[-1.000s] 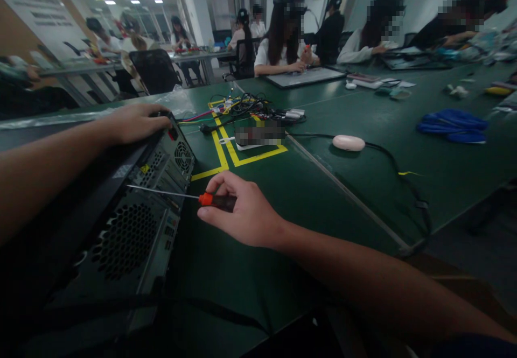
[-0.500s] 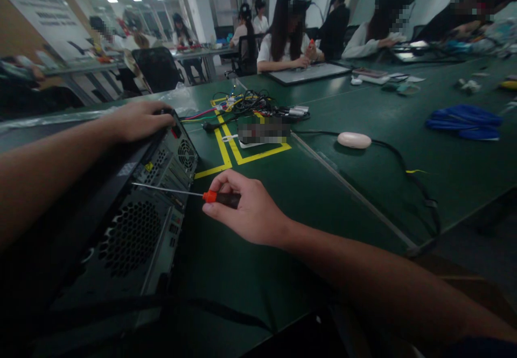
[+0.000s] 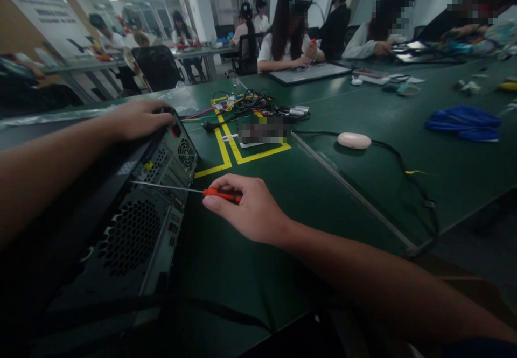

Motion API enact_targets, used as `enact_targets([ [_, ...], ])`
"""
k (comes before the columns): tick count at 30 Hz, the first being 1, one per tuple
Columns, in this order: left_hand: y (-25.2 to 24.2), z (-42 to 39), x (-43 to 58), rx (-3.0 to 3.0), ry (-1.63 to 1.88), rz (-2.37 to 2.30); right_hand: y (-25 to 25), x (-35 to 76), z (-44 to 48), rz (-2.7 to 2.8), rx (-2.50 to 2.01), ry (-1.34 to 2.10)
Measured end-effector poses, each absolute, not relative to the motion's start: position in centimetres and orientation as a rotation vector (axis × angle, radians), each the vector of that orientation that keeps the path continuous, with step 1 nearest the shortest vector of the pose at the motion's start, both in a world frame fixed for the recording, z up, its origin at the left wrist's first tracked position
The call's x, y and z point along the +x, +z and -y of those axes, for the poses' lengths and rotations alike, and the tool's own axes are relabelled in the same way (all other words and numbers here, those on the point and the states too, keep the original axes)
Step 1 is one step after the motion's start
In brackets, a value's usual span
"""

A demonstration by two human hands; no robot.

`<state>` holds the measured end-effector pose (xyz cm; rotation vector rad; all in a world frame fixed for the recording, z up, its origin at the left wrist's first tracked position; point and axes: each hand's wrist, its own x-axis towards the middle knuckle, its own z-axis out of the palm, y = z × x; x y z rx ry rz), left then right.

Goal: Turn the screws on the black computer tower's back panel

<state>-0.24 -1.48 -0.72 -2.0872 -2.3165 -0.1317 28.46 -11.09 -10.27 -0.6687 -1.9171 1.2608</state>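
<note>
A black desktop computer case (image 3: pixel 92 191) lies at the left, its metal rear panel with vent holes and ports facing right. My left hand (image 3: pixel 139 121) rests on top of it near the far rear corner, fingers stretched toward the edge; some fingertips are hard to see. In my right hand (image 3: pixel 254 210) is a screwdriver (image 3: pixel 223 194) with a red and black handle, gripped between thumb and fingers. Its long thin shaft points left, and the tip meets the upper edge of the rear panel, above the large honeycomb vent (image 3: pixel 131 237). Any screw there is too small to make out.
Tangled cables (image 3: pixel 252 102) lie beyond the case, near yellow tape (image 3: pixel 258 159) on the green table. A pale oval device (image 3: pixel 354 141) sits on a black cord at the right. Blue cloth (image 3: pixel 462 123) lies farther right. A person across the table works over a flat panel (image 3: pixel 311 72).
The screwdriver handle has turned in my right hand, showing more red now, and my fingers have shifted slightly. The tip stays at about the same spot. My left hand has hardly moved.
</note>
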Motion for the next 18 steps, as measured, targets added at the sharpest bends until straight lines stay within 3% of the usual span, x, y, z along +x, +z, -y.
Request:
enact_targets([
  [18, -1.0, 1.2, -0.9, -2.087, -0.103, 2.300, -10.1, 28.7, 11.3, 1.947, -0.616, 1.288],
])
